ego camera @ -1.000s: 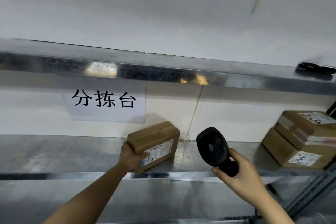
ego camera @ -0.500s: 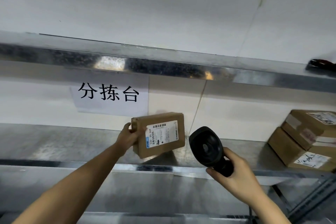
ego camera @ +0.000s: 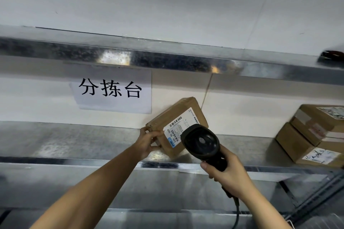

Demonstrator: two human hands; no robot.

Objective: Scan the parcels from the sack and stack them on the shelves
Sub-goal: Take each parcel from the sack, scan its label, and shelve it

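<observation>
My left hand [ego camera: 148,142] grips the left end of a small brown cardboard parcel [ego camera: 181,115], tilted up to the right above the metal shelf [ego camera: 74,139]. Its white barcode label faces me. My right hand [ego camera: 228,174] holds a black handheld scanner [ego camera: 202,141] by its handle. The scanner's head sits right in front of the parcel's lower right part and covers some of the label. A cable hangs from the handle.
Two brown parcels [ego camera: 316,134] lie stacked at the shelf's right end. A paper sign [ego camera: 111,91] with black characters hangs on the wall behind. An upper metal shelf [ego camera: 167,57] runs overhead with a dark object [ego camera: 332,55] at its right end.
My left hand lifted the parcel off the shelf, turned its label toward me and tilted it up to the right. The scanner moved up and in, now overlapping the label.
</observation>
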